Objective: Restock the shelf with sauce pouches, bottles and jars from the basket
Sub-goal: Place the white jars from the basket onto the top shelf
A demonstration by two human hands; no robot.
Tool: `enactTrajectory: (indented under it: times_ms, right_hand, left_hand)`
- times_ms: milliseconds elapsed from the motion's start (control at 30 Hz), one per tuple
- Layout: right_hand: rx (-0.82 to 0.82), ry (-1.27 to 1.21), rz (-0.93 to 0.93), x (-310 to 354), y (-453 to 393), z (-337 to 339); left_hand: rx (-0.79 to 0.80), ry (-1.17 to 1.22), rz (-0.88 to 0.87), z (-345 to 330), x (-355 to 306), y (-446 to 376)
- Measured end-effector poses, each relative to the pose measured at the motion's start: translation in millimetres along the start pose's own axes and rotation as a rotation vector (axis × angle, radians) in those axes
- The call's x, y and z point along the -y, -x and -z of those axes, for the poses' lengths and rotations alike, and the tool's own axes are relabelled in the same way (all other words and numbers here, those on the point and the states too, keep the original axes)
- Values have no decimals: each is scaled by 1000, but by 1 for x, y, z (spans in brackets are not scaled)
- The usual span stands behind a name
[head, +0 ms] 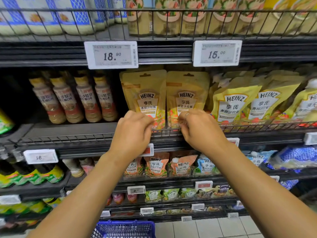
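Note:
Two yellow Heinz salad-sauce pouches stand upright side by side on the middle shelf, the left pouch point(145, 93) and the right pouch point(187, 93). My left hand point(133, 133) has curled fingers at the bottom of the left pouch, just above the wire rail point(68, 137). My right hand point(200, 129), with a ring on one finger, has curled fingers at the bottom of the right pouch. Whether each hand pinches its pouch or the rail is hard to tell. The blue basket point(125, 228) sits on the floor below, between my forearms.
Brown dressing bottles point(80, 98) stand left of the pouches, with a bare gap in front. More yellow Heinz pouches point(240, 102) lean to the right. Price tags point(112, 54) hang above. Lower shelves hold orange and blue pouches point(181, 164) and green-labelled bottles point(30, 174).

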State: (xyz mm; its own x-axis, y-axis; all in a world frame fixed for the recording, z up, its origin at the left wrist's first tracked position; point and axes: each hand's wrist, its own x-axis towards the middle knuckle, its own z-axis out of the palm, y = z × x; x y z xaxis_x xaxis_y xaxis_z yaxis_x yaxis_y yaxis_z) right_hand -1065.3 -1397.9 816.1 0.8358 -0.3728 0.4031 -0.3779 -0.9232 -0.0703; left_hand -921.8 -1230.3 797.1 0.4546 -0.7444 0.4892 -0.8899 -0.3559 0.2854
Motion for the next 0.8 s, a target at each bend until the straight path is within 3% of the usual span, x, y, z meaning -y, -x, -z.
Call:
enactTrajectory:
  times_ms: [167, 500, 800]
  right_hand:
    - [72, -102, -40, -2, 1, 1]
    - [-31, -95, -67, -2, 13, -12]
    - [-173, -309, -37, -11, 24, -37]
  left_hand:
    - [42, 29, 52, -1, 2, -2]
    - [-31, 116, 95, -8, 1, 10]
    - [-178, 137, 140, -20, -4, 15]
